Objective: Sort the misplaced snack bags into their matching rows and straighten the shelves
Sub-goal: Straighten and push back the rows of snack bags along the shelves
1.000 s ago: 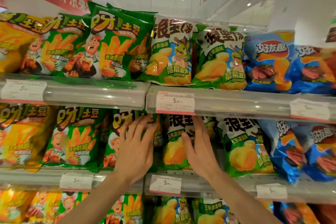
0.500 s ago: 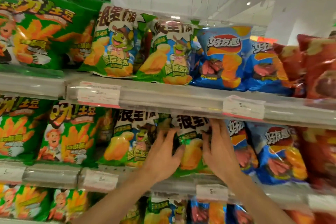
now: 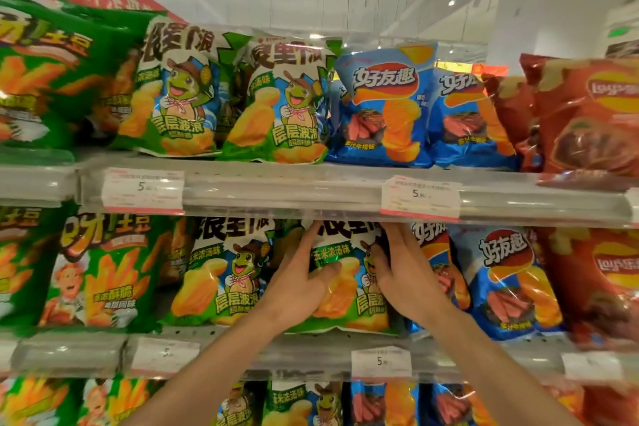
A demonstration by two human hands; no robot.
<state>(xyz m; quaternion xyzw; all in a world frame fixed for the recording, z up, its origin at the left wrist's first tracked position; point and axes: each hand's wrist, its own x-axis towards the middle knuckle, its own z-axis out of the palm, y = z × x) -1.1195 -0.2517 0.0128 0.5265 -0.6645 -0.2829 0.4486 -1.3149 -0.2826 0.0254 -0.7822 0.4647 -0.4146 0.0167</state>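
On the middle shelf a green turtle-print snack bag (image 3: pixel 349 287) stands upright, held from both sides. My left hand (image 3: pixel 301 284) presses its left edge with the thumb across the front. My right hand (image 3: pixel 403 273) grips its right edge, fingers reaching behind it. A matching turtle-print bag (image 3: pixel 224 277) stands just to its left. Blue chip bags (image 3: pixel 508 277) stand to its right, the nearest partly hidden by my right hand. Green fries bags (image 3: pixel 100 270) fill the left of the same shelf.
The upper shelf (image 3: pixel 311 190) carries fries bags, two turtle bags (image 3: pixel 283 104), blue bags (image 3: pixel 383 104) and red bags (image 3: pixel 587 117) from left to right. Price tags (image 3: pixel 420 197) hang on the clear shelf rails. More bags of the same kinds fill the lower shelf (image 3: pixel 311 360).
My view and both hands have shifted right along the middle shelf, from the gap beside the fries bags to the second turtle bag. Both hands now clasp that bag.
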